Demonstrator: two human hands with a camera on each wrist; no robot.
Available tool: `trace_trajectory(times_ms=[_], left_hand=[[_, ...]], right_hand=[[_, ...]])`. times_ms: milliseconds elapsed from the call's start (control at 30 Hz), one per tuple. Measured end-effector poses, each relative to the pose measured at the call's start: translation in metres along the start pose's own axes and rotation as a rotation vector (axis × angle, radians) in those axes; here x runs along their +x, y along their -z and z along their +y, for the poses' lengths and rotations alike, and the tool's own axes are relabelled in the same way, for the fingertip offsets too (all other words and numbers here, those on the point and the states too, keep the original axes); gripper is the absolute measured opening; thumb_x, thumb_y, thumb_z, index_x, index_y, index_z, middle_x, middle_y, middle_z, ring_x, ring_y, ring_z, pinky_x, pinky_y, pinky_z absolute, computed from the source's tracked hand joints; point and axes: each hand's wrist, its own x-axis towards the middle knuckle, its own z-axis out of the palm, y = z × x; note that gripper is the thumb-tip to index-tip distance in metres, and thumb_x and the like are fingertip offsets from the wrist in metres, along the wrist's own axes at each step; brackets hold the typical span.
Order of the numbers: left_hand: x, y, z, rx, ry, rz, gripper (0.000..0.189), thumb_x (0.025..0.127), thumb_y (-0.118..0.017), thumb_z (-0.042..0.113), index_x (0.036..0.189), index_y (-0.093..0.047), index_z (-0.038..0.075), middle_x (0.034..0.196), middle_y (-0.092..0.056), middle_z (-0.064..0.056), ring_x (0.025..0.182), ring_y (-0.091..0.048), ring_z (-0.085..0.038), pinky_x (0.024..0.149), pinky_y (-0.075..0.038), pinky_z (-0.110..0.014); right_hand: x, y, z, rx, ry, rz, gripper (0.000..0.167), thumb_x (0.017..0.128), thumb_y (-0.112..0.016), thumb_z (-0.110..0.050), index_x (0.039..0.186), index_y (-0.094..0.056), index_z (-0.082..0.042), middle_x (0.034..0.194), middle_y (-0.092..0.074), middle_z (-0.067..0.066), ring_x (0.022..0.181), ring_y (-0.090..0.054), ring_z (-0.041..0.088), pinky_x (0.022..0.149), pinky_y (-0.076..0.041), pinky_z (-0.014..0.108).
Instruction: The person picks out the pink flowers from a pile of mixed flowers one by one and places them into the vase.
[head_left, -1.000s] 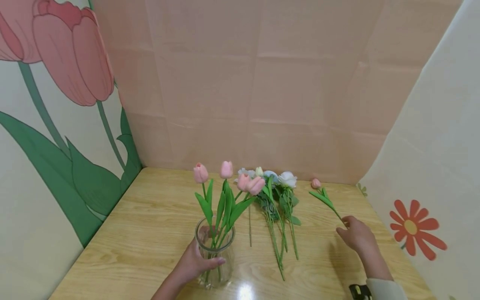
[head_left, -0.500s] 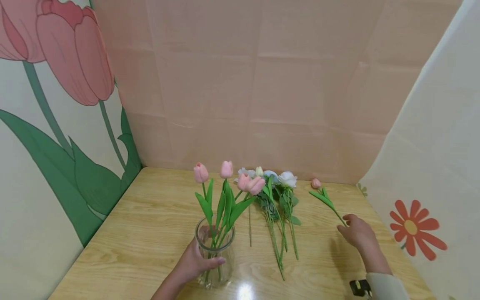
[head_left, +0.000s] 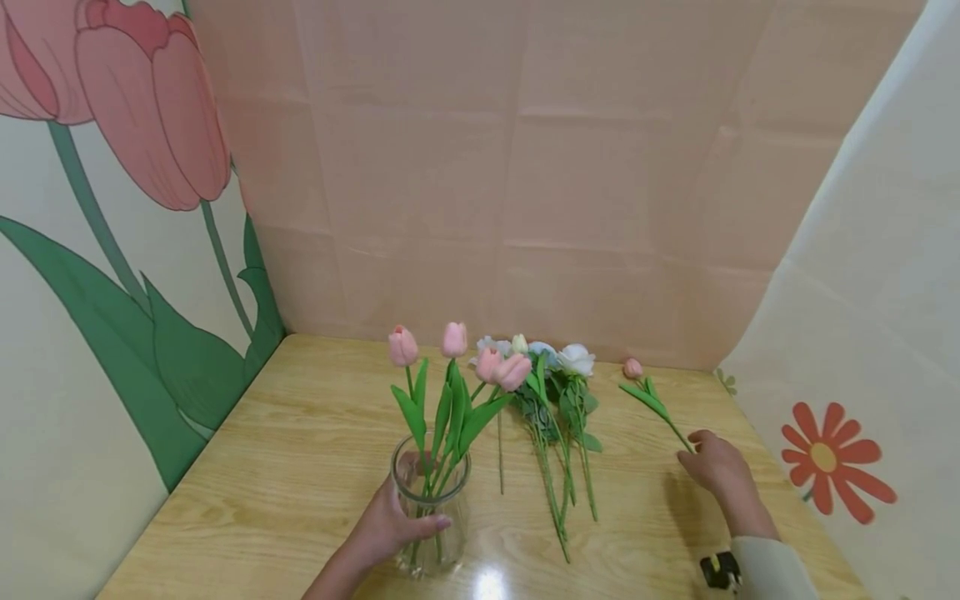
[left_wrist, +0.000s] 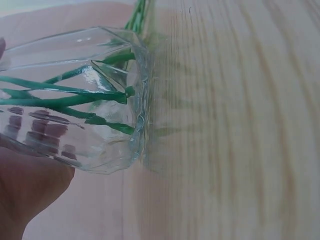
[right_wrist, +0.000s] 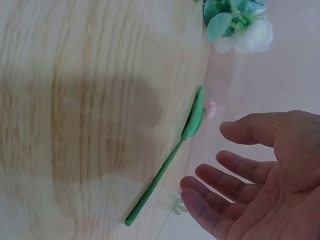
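My left hand (head_left: 393, 521) grips a clear glass vase (head_left: 450, 550), thumb across its near side. Several pink tulips (head_left: 453, 340) with green leaves stand in it. In the left wrist view, their green stems (left_wrist: 65, 100) cross inside the ribbed glass, which stands on the wood. A single pink tulip (head_left: 654, 404) lies at the table's right, head toward the back wall. Over its stem end hovers my right hand (head_left: 716, 468). In the right wrist view, that hand (right_wrist: 270, 175) has parted, slightly bent fingers holding nothing, apart from the tulip's green stem (right_wrist: 157, 177).
Between the hands lie several loose flowers: a white rose (head_left: 576, 359), a pale closed tulip (head_left: 519, 342) and bluish blooms, stems pointing toward me. A small black object (head_left: 720, 571) is by the right sleeve (head_left: 772, 571). Printed sheets wall the wooden table (head_left: 285, 467) on three sides.
My right hand has shifted very slightly to the right above the single tulip. The left hand, the vase and the loose flowers stay where they were.
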Motion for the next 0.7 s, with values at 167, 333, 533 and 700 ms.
trace_trajectory(times_ms=[167,333,533,700], left_hand=[[0.001,0.001,-0.001,0.007,0.002,-0.004,0.079,0.077,-0.088,0.023,0.142,-0.044,0.019,0.146,-0.052,-0.016,0.137,-0.042,-0.046,0.106,-0.027,-0.078],[0.001,0.001,-0.002,0.019,0.013,-0.003,0.080,0.077,-0.088,0.026,0.143,-0.044,0.019,0.146,-0.051,-0.016,0.137,-0.041,-0.047,0.107,-0.026,-0.078],[0.001,0.001,-0.003,0.011,0.019,-0.003,0.081,0.076,-0.088,0.027,0.144,-0.043,0.019,0.146,-0.050,-0.017,0.137,-0.041,-0.046,0.107,-0.027,-0.077],[0.001,0.001,-0.003,0.013,0.013,-0.005,0.082,0.076,-0.088,0.026,0.144,-0.043,0.019,0.146,-0.050,-0.018,0.137,-0.042,-0.046,0.107,-0.029,-0.076]], right_hand=[[0.005,-0.001,0.006,-0.009,-0.004,-0.003,0.059,0.096,-0.058,-0.025,0.132,-0.043,0.020,0.126,-0.052,0.042,0.113,-0.052,0.058,0.092,-0.047,0.062],[0.009,-0.001,0.011,-0.031,-0.018,-0.007,0.059,0.096,-0.058,-0.025,0.132,-0.043,0.019,0.125,-0.053,0.042,0.113,-0.051,0.058,0.092,-0.046,0.063],[0.013,-0.001,0.012,-0.043,-0.037,-0.033,0.057,0.096,-0.057,-0.024,0.130,-0.044,0.019,0.124,-0.053,0.042,0.112,-0.052,0.058,0.091,-0.048,0.062],[0.016,-0.003,0.016,-0.038,-0.055,-0.027,0.055,0.095,-0.058,-0.023,0.129,-0.045,0.019,0.122,-0.054,0.042,0.111,-0.053,0.058,0.092,-0.047,0.062]])
